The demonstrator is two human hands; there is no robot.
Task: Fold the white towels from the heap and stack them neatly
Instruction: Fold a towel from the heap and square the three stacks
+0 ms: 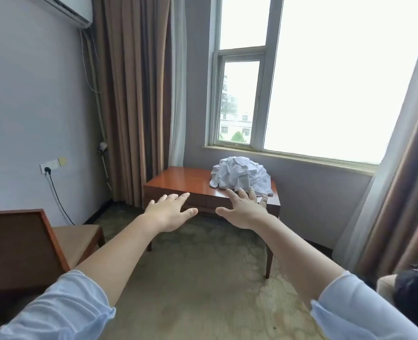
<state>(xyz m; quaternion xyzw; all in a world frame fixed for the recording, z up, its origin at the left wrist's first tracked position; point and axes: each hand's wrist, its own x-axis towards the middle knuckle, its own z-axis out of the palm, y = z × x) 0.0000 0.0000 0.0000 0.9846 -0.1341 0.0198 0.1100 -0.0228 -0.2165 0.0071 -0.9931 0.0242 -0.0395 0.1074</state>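
Holding both arms straight out, you have your left hand [171,212] and right hand [244,213] side by side, palms down, fingers spread, gripping nothing. The heap of white towels [239,173] lies crumpled on the tabletop [178,178], toward its right end, at 12 o'clock from your right hand. A wooden chair [18,249] stands at 8 o'clock.

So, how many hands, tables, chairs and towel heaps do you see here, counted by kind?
hands: 2, the left hand and the right hand
table: 1
chair: 1
towel heap: 1
total: 5
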